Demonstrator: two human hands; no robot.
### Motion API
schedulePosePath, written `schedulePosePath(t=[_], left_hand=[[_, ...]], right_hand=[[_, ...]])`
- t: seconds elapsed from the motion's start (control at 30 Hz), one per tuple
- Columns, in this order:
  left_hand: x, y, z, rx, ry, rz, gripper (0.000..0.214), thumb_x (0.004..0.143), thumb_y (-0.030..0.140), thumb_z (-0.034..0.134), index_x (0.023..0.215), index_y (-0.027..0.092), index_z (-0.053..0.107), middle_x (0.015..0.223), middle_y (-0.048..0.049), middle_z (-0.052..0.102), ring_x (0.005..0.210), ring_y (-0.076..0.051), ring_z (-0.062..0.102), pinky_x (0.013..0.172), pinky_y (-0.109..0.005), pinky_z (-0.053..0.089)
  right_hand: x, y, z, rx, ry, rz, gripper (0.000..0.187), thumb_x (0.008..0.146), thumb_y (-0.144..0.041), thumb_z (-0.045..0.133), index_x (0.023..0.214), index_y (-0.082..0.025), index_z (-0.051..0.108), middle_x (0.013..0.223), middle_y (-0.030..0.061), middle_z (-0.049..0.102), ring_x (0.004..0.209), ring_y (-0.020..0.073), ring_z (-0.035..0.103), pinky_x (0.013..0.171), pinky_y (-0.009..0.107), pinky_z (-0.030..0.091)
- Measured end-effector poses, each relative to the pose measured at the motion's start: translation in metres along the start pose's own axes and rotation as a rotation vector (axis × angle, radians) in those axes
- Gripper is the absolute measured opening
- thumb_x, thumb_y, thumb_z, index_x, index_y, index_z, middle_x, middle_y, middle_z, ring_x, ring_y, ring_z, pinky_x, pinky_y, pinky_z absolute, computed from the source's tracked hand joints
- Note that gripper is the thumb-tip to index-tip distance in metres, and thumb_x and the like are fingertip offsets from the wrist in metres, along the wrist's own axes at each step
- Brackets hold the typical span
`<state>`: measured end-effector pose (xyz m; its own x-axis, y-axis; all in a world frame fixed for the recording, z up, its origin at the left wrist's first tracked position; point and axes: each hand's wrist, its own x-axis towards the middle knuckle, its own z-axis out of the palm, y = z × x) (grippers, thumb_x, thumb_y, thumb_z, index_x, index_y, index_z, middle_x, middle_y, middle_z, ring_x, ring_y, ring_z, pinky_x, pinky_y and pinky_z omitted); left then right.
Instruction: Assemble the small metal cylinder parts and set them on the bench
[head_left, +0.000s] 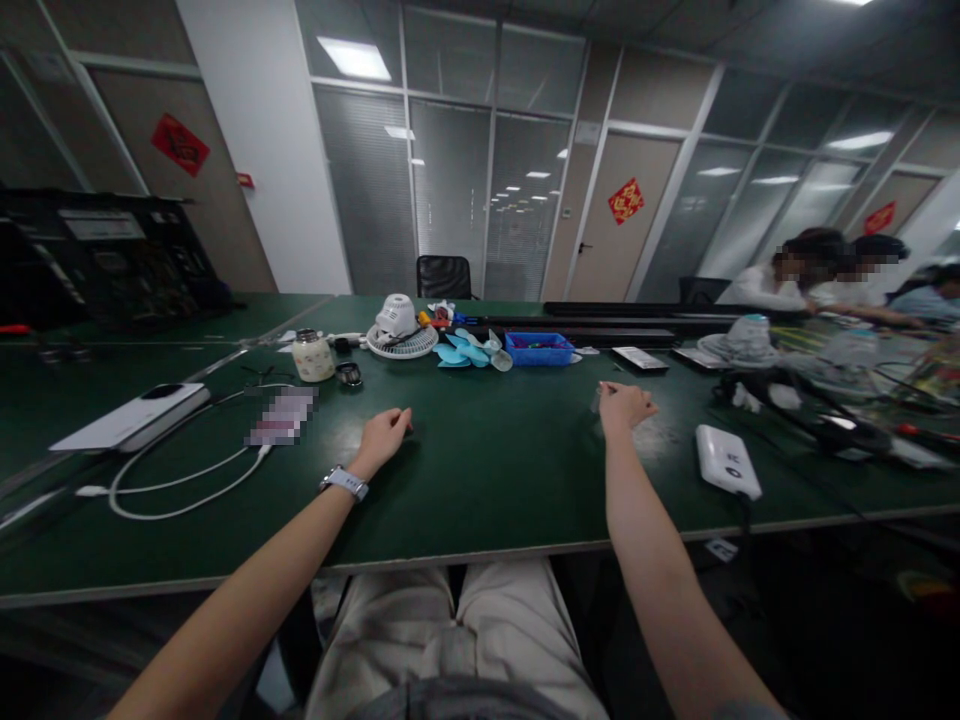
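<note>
My left hand (384, 440), with a watch on its wrist, rests over the green table (495, 480), fingers curled together; whether anything is in them is hidden. Farther right, my right hand (628, 405) pinches a small see-through piece (595, 402) too faint to name. Beyond the hands lie light-blue fan blades (463, 350) and a white fan grille (420, 346) with a white fan housing (397, 316) on it. Beside the blades is a blue tray (538, 350) with small items inside.
Left of me are a cream bottle (313, 357), a black lid (349, 374), a phone (283, 415) on a white cable (195, 507), and a white device (135, 415). A white power bank (727, 462) and tangled wires lie to the right. People sit at the far right.
</note>
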<state>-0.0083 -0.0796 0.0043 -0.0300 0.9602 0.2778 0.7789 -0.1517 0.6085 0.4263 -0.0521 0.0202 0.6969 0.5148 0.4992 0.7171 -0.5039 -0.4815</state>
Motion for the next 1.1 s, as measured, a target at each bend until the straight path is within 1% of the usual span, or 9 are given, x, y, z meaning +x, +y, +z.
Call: schedulePosePath(t=[0.27,0.4,0.5,0.67,0.87,1.03,1.1], left_hand=[[0.0,0.0,0.0,-0.007,0.011,0.01,0.046,0.085,0.05,0.033,0.067,0.02,0.063,0.059,-0.0031,0.062,0.061,-0.019,0.057,0.058,-0.028,0.036],[0.0,0.0,0.001,-0.023,0.013,0.016,0.045,0.085,0.05,0.034,0.064,0.02,0.062,0.064,-0.0042,0.066,0.063,-0.02,0.058,0.059,-0.028,0.037],[0.0,0.0,0.0,-0.026,0.017,0.005,0.045,0.085,0.05,0.035,0.064,0.02,0.062,0.065,-0.0045,0.067,0.064,-0.02,0.059,0.059,-0.027,0.038],[-0.001,0.002,-0.001,-0.019,0.007,-0.01,0.045,0.085,0.05,0.035,0.065,0.02,0.062,0.064,-0.0037,0.066,0.063,-0.02,0.059,0.059,-0.028,0.038],[-0.002,0.002,-0.001,-0.03,0.0,-0.016,0.045,0.085,0.05,0.035,0.066,0.02,0.063,0.062,-0.0034,0.064,0.062,-0.02,0.058,0.058,-0.028,0.037],[-0.002,0.001,-0.001,-0.023,-0.001,0.0,0.046,0.085,0.051,0.035,0.066,0.02,0.063,0.064,-0.004,0.064,0.064,-0.02,0.059,0.059,-0.028,0.037],[-0.001,0.0,0.0,-0.024,-0.001,-0.002,0.046,0.085,0.051,0.034,0.066,0.02,0.063,0.064,-0.0038,0.064,0.064,-0.02,0.058,0.06,-0.028,0.037]], right_hand=[[0.001,0.0,0.003,0.02,-0.014,-0.002,0.03,0.09,-0.037,0.049,0.103,-0.024,0.073,0.101,0.0137,0.064,0.103,0.0293,0.049,0.089,0.043,0.028],[-0.001,0.0,0.001,0.034,-0.044,-0.021,0.033,0.092,-0.036,0.046,0.106,-0.021,0.071,0.102,0.0157,0.064,0.102,0.0294,0.051,0.089,0.043,0.029],[-0.002,-0.001,0.001,0.045,-0.043,-0.018,0.034,0.092,-0.034,0.044,0.108,-0.021,0.071,0.1,0.0156,0.066,0.098,0.0277,0.054,0.088,0.042,0.029],[0.0,-0.001,0.0,0.034,-0.029,0.014,0.029,0.088,-0.034,0.05,0.103,-0.022,0.073,0.096,0.0135,0.068,0.093,0.0265,0.057,0.087,0.041,0.03],[0.0,-0.002,-0.005,0.017,-0.038,0.068,0.03,0.086,-0.039,0.054,0.103,-0.023,0.073,0.101,0.0154,0.068,0.1,0.0301,0.056,0.088,0.045,0.032],[-0.002,-0.003,-0.01,0.023,-0.084,0.095,0.028,0.085,-0.04,0.056,0.1,-0.026,0.074,0.103,0.0143,0.068,0.102,0.0303,0.057,0.088,0.046,0.037],[0.002,0.003,-0.013,0.05,-0.118,0.107,0.032,0.082,-0.045,0.059,0.105,-0.028,0.072,0.106,0.0131,0.067,0.103,0.0299,0.059,0.089,0.046,0.039]])
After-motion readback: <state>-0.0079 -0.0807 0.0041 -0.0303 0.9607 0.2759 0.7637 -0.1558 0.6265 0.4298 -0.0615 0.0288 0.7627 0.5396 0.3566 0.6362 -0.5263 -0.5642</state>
